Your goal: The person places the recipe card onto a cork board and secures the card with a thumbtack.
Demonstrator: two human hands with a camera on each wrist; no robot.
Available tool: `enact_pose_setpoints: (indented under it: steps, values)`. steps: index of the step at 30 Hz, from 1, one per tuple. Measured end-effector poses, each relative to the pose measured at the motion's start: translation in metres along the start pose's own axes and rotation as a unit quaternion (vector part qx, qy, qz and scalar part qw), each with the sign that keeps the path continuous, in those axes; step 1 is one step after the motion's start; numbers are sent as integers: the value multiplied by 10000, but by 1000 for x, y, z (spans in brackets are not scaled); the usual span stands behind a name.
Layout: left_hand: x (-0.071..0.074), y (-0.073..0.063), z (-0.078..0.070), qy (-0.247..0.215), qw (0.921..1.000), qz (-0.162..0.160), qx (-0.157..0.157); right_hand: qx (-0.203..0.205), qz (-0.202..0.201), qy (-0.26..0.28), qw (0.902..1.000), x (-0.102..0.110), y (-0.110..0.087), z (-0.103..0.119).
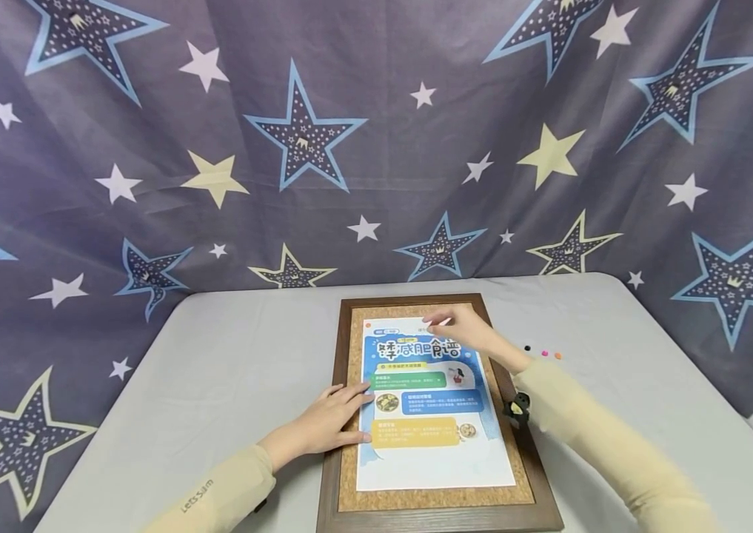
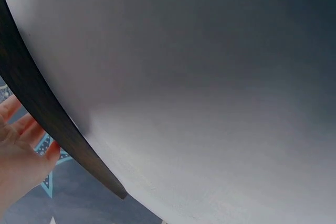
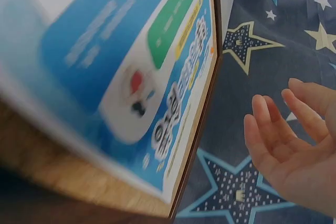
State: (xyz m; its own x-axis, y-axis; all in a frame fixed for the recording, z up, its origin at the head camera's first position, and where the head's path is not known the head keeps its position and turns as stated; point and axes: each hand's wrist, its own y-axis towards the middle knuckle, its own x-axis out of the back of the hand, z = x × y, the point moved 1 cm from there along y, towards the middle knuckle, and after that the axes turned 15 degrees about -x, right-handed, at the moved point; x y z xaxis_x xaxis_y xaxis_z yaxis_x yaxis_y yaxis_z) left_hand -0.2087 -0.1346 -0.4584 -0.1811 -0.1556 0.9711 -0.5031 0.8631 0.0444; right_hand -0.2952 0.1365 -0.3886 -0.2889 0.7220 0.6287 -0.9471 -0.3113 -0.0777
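Observation:
A printed poster [image 1: 436, 463] with blue, green and yellow panels lies on a corkboard [image 1: 443, 500] in a dark brown wooden frame [image 1: 439, 522]. An orange pushpin [image 1: 368, 325] sits at the poster's top left corner. My left hand [image 1: 326, 420] rests with spread fingers over the frame's left side, fingertips on the poster's edge. Above the poster's upper right part is my right hand [image 1: 459, 327], its fingers loosely bent. The right wrist view shows this right hand [image 3: 294, 140] with nothing visible between thumb and fingers.
Right of the frame lie a black pin [image 1: 527, 348], a pink pin [image 1: 545, 354] and an orange pin [image 1: 558, 356]. Grey cloth covers the table [image 1: 249, 355]. A star-patterned curtain [image 1: 376, 185] hangs behind. A black wrist camera [image 1: 517, 407] is on the right wrist.

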Motion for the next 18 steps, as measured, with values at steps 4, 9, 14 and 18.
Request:
enact_pose_setpoints:
  steps: [4,9,14,18]
  values:
    - [0,0,0,33,10000,-7,-11,64,-276,-199,9994,9,-9,-11]
    - [0,1,1,82,10000,-26,-19,208,-463,-241,9984,21,-20,-24]
    - [-1,1,1,137,9999,-13,-24,279,-639,-250,9973,32,-30,-37]
    - [-2,1,1,145,9999,7,-15,324,-793,-280,9959,42,-39,-44]
